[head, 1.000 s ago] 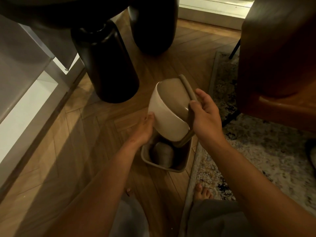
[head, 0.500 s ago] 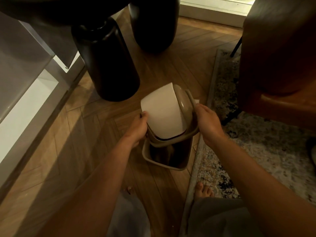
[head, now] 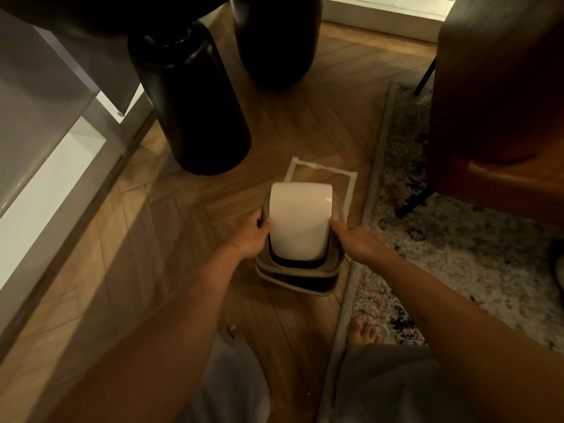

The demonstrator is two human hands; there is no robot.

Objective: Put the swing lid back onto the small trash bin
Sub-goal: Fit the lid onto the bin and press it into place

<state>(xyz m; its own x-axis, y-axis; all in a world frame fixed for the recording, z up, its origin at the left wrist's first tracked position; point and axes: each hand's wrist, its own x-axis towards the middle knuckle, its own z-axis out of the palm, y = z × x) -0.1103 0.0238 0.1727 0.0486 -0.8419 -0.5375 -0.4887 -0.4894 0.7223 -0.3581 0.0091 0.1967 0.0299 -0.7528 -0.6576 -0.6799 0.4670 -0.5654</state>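
Herringbone wood floor [head: 293, 96] beside patterned rug [head: 457, 239], taped outline [head: 320, 169].

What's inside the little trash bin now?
Mostly hidden. The swing lid covers the trash bin, held by the left hand and right hand. Only a dark gap shows at the near edge; its contents can't be seen.

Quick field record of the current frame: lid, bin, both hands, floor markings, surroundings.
lid: swing lid over the bin, near edge not yet seated, gap visible
bin: small trash bin upright on wood floor, beside the rug
left hand: left hand gripping the lid's left side
right hand: right hand on the lid's right side
marking: white tape outline on floor behind bin
nearby: dark cylindrical legs, chair
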